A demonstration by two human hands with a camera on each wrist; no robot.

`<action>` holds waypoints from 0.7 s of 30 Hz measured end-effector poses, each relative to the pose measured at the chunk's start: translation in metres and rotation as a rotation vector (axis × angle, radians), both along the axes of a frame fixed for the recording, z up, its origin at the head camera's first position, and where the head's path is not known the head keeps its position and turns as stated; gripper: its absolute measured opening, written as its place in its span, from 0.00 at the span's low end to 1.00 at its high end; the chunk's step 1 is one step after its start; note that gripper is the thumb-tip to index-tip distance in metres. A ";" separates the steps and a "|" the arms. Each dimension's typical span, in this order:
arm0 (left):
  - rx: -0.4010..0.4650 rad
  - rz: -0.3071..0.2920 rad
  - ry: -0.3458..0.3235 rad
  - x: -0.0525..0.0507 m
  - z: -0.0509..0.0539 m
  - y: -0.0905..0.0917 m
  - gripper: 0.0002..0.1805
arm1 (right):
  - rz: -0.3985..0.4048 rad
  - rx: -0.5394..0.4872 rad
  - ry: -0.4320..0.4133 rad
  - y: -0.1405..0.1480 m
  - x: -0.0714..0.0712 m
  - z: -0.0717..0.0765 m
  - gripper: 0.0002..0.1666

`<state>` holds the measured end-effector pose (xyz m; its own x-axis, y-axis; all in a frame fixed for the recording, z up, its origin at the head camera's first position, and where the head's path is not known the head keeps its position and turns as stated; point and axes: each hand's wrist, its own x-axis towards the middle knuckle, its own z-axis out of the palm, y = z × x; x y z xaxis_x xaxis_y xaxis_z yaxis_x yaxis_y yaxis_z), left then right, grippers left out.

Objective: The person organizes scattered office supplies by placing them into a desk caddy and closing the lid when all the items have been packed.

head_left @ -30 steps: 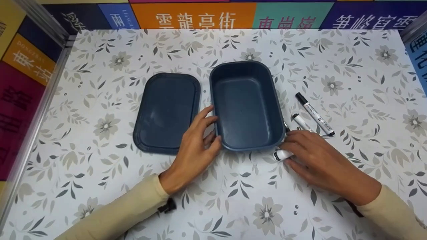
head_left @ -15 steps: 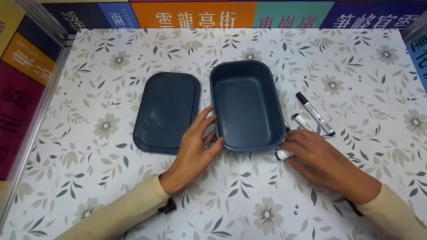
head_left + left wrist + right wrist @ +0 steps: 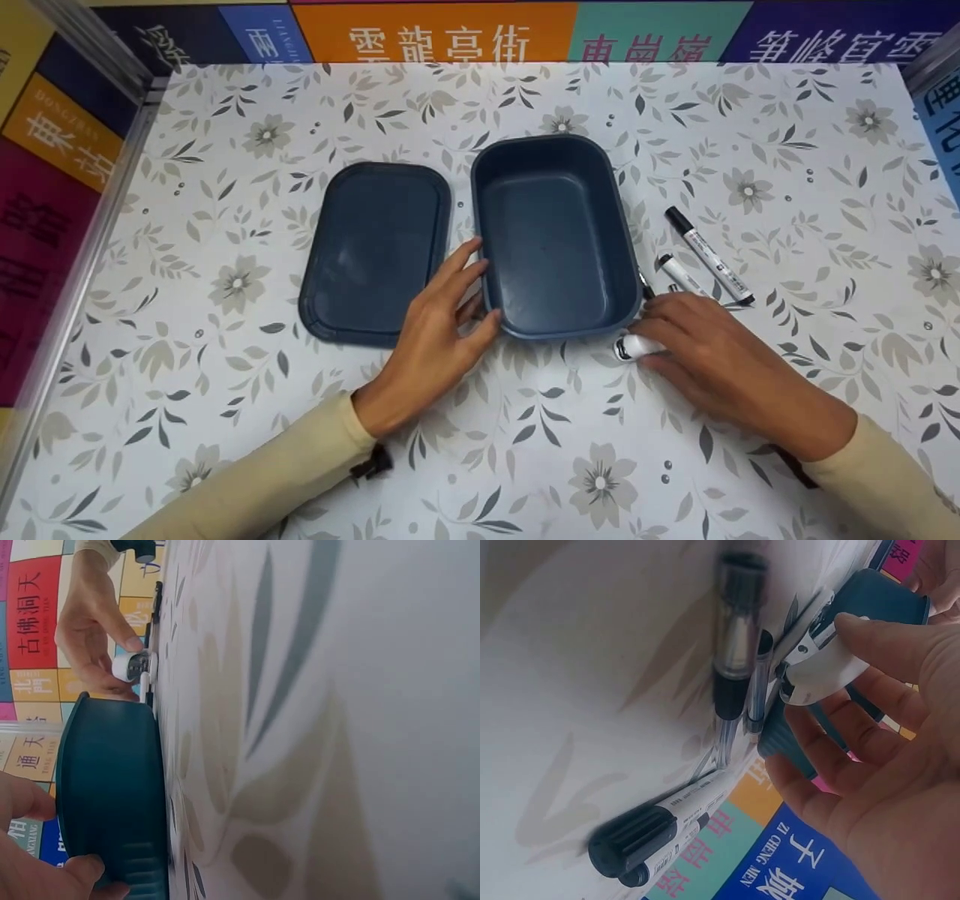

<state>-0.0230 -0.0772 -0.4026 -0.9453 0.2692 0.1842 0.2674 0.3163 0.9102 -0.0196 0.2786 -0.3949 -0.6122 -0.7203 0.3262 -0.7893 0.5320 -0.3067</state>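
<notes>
An open dark blue box (image 3: 551,255) stands with its matching flat lid (image 3: 375,247) lying to its left. Against the box's left wall rest the fingertips and thumb of my left hand (image 3: 431,330), spread and slightly bent; the left wrist view shows them touching the box (image 3: 112,772) from outside. My right hand (image 3: 720,364) is at the box's near right corner, pinching a small white rounded object (image 3: 637,348) low over the table. In the right wrist view, the thumb lies on that white object (image 3: 825,675) with fingers on its other side.
Right of the box lie a long black-capped marker (image 3: 709,255) and a shorter-looking white one (image 3: 681,274), partly hidden by the right hand. The right wrist view shows a clear-barrelled pen (image 3: 735,637) beside them. Colourful lettered panels (image 3: 442,34) border the table.
</notes>
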 end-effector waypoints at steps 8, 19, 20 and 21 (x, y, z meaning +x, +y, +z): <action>-0.016 -0.019 0.006 -0.001 0.001 -0.003 0.32 | -0.014 -0.015 0.023 -0.001 0.001 0.002 0.20; -0.029 -0.011 0.041 -0.002 0.003 0.001 0.32 | -0.079 -0.038 0.039 0.000 0.000 0.006 0.18; -0.033 -0.010 0.041 -0.002 0.003 0.001 0.32 | -0.086 -0.056 0.047 0.000 -0.001 0.006 0.20; -0.036 -0.009 0.041 -0.002 0.003 0.001 0.32 | -0.096 -0.067 0.051 0.000 -0.001 0.007 0.23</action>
<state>-0.0248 -0.0759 -0.3996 -0.9347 0.2850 0.2125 0.3070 0.3457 0.8867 -0.0206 0.2784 -0.3881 -0.6584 -0.6349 0.4042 -0.7514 0.5852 -0.3049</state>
